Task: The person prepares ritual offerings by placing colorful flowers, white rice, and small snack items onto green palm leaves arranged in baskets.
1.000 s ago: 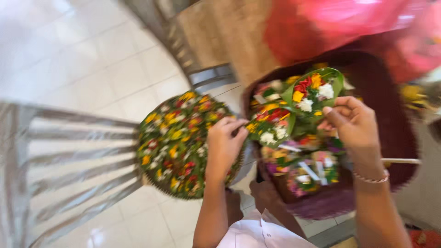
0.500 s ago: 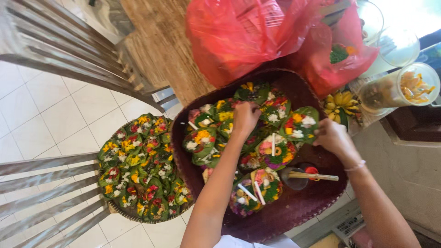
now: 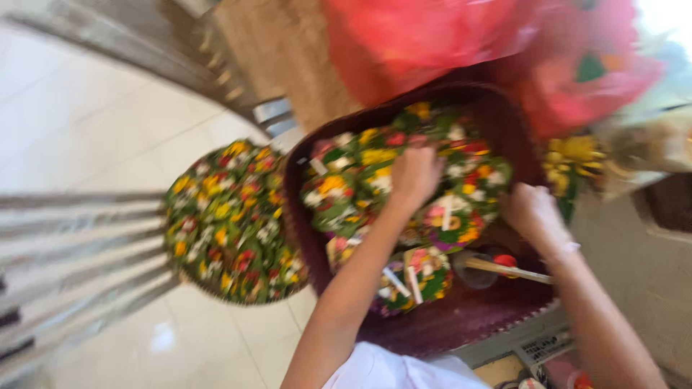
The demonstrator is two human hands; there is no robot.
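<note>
Left hand (image 3: 413, 176), centre frame, fingers curled onto the flower offerings (image 3: 375, 180) in the dark woven tray (image 3: 461, 320). Right hand (image 3: 532, 212), right of centre, grip state unclear through blur. Round tray of flowers (image 3: 227, 223) at left; red bags (image 3: 461, 36) at top.

Pale tiled floor (image 3: 94, 108), seemingly glossy.

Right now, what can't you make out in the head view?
- Left hand grip: motion blur, and its fingers are buried among the flower offerings in the dark basket.
- Right hand fingers: smeared; whether they hold anything is unclear.
- Red bags: cut off by the top edge, contents hidden.
- Round tray: single flowers blur together.
</note>
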